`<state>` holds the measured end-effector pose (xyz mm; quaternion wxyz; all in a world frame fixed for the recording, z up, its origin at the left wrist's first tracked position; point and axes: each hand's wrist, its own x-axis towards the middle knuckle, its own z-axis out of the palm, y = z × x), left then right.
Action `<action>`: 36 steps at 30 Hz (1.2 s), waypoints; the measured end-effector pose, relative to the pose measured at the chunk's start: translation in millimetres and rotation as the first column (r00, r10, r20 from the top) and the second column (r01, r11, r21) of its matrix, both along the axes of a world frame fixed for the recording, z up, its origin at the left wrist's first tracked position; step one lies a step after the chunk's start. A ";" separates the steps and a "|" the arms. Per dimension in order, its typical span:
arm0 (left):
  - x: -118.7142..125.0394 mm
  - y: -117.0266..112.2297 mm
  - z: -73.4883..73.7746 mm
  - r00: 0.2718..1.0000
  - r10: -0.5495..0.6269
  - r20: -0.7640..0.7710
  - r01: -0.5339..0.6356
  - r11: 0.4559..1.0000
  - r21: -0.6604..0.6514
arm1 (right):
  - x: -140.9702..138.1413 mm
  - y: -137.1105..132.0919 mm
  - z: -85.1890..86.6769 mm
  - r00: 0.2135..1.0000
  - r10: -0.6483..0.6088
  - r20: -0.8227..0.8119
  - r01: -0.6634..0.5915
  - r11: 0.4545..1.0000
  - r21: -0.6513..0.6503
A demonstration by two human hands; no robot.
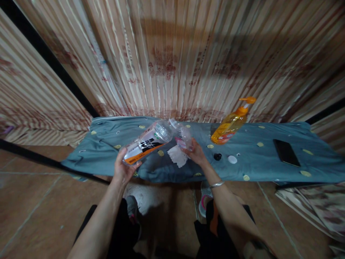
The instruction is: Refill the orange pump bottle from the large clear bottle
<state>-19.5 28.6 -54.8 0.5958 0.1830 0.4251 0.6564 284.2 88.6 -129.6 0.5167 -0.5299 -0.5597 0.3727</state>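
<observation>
My left hand [125, 167] is wrapped round the lower end of a clear plastic bottle [145, 144] with a white, black and orange label. The bottle lies tilted, its clear end up and to the right. In my right hand [196, 153] is a smaller clear plastic bottle [183, 135] with a pinkish label, its whitish neck leaning up-left close to the larger bottle. Whether the two touch, I cannot tell. Beneath the smaller bottle a crumpled white tissue [178, 157] rests on the blue-grey cloth [151, 171].
Right of my right hand lie a small black cap [217, 157] and a white round lid [232, 159]. An orange pump bottle [229, 126] stands behind them. A dark phone-like slab [286, 153] lies farther right. A striped curtain [172, 72] hangs behind, with black poles [54, 61] at the sides.
</observation>
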 end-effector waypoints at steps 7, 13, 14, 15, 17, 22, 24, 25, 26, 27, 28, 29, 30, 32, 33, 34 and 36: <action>-3.7 -2.2 5.4 0.997 0.041 -0.058 -0.041 0.999 0.010 | 1.5 -0.5 -0.6 0.969 0.015 0.247 -0.015 1.000 -0.001; -5.0 -5.7 14.4 0.994 0.051 -0.092 -0.049 0.999 0.024 | 2.9 -0.2 -1.2 0.962 0.033 0.270 -0.037 0.999 0.012; -4.8 -6.0 15.2 0.994 0.051 -0.094 -0.049 0.998 0.026 | 3.1 -0.9 -0.5 0.959 0.037 0.282 -0.041 0.999 0.011; -4.6 -6.2 15.6 0.994 0.051 -0.097 -0.048 0.998 0.028 | 3.1 -1.7 0.4 0.955 0.038 0.295 -0.042 0.999 0.010; -4.5 -6.3 15.9 0.994 0.049 -0.101 -0.046 0.998 0.033 | 2.8 -3.4 2.7 0.947 0.034 0.321 -0.041 0.999 0.014; -7.5 -5.9 14.8 0.992 0.051 -0.119 -0.046 0.998 0.046 | 1.2 -5.9 6.7 0.936 0.017 0.353 -0.028 0.999 0.027; -9.4 -5.8 14.3 0.990 0.055 -0.127 -0.049 0.998 0.049 | 1.3 -6.1 7.4 0.930 0.006 0.369 -0.016 1.000 0.022; -10.2 -5.8 14.1 0.990 0.056 -0.131 -0.050 0.998 0.050 | 1.5 -6.2 7.8 0.927 0.002 0.376 -0.010 1.000 0.020; -10.9 -5.9 14.1 0.989 0.058 -0.135 -0.051 0.997 0.052 | 1.7 -6.3 8.1 0.924 -0.003 0.382 -0.005 1.000 0.020; -11.5 -5.9 14.1 0.989 0.059 -0.138 -0.051 0.997 0.054 | 1.9 -6.5 8.3 0.923 -0.009 0.385 0.001 1.000 0.020; -11.8 -6.1 14.3 0.988 0.058 -0.142 -0.051 0.997 0.057 | 2.1 -6.7 8.6 0.923 -0.012 0.384 0.005 1.000 0.021; -12.1 -6.2 14.6 0.988 0.057 -0.146 -0.049 0.997 0.061 | 2.1 -6.9 8.9 0.925 -0.013 0.380 0.005 1.000 0.021; -12.1 -6.4 15.1 0.987 0.055 -0.150 -0.046 0.997 0.065 | 2.2 -7.1 9.1 0.927 -0.011 0.374 0.002 1.000 0.025; -12.1 -6.8 16.1 0.986 0.052 -0.159 -0.041 0.996 0.073 | 2.2 -7.4 9.7 0.930 -0.006 0.369 -0.008 0.999 0.035; -12.1 -6.9 16.6 0.985 0.052 -0.164 -0.039 0.996 0.077 | 2.2 -7.5 10.0 0.929 -0.006 0.370 -0.009 0.999 0.040; -12.2 -7.1 17.1 0.984 0.052 -0.169 -0.038 0.996 0.082 | 2.3 -7.5 10.3 0.927 -0.010 0.374 -0.006 0.999 0.042; -12.6 -7.2 17.7 0.982 0.050 -0.180 -0.034 0.995 0.091 | 2.4 -7.4 10.8 0.923 -0.022 0.384 0.007 0.999 0.040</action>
